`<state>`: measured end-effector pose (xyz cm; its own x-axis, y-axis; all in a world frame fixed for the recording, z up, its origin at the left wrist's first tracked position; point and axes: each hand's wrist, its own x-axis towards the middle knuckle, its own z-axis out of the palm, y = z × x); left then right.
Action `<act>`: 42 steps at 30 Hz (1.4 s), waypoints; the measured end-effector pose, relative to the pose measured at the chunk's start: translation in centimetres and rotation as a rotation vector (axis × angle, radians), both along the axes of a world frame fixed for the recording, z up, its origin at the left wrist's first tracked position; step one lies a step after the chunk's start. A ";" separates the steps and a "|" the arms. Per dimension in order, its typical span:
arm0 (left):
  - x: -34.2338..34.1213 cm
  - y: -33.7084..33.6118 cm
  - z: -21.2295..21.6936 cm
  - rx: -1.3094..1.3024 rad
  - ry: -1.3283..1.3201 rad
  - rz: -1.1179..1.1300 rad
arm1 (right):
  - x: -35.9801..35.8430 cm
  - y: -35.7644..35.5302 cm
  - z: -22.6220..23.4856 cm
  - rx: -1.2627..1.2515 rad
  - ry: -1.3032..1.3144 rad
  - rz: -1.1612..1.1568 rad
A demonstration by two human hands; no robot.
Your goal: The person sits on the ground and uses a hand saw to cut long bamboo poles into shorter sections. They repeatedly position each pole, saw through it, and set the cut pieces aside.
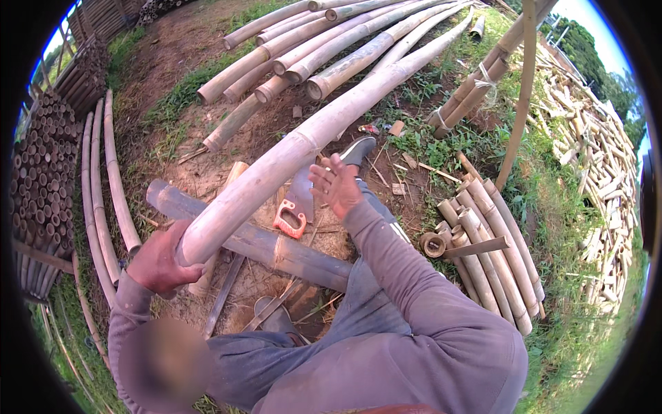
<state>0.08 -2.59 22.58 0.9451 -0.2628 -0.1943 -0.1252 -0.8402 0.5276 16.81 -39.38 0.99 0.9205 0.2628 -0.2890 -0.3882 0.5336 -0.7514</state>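
A long pale bamboo pole [276, 165] slants across the middle, from near my left side up to the far right. My left hand [162, 262] is closed around its near end. My right hand [336, 186] is raised just right of the pole with palm showing and fingers apart, holding nothing. Below the pole, a handsaw [293, 207] with an orange handle rests on the ground side, its blade partly hidden by the pole. A thicker grey bamboo piece [303, 262] runs crosswise beneath the pole, its right end by my leg.
Several bamboo poles [358, 62] lie at the far side. Cut bamboo lengths [493, 241] are piled on the right, near a tied bamboo post [476, 90]. Stacked bamboo [45, 172] stands at left, beside long poles [117, 179]. A heap of bamboo scraps [607, 186] covers the far right.
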 end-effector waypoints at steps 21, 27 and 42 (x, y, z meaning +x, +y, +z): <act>-26.5 4.7 -25.2 -1.246 -0.336 1.231 | -11.1 21.5 5.9 0.282 0.227 0.036; -16.2 13.0 -24.1 -1.827 -0.892 1.413 | -19.4 23.1 -1.1 -0.020 0.144 0.647; -36.2 29.9 -26.5 -1.641 -0.970 1.874 | 1.8 12.2 0.0 0.041 0.161 -0.095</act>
<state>-36.11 27.28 -3.89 -0.0066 0.9061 -0.4229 -0.5819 0.3405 0.7386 18.66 -27.23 1.00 0.8845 0.1911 -0.4256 -0.4480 0.6023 -0.6607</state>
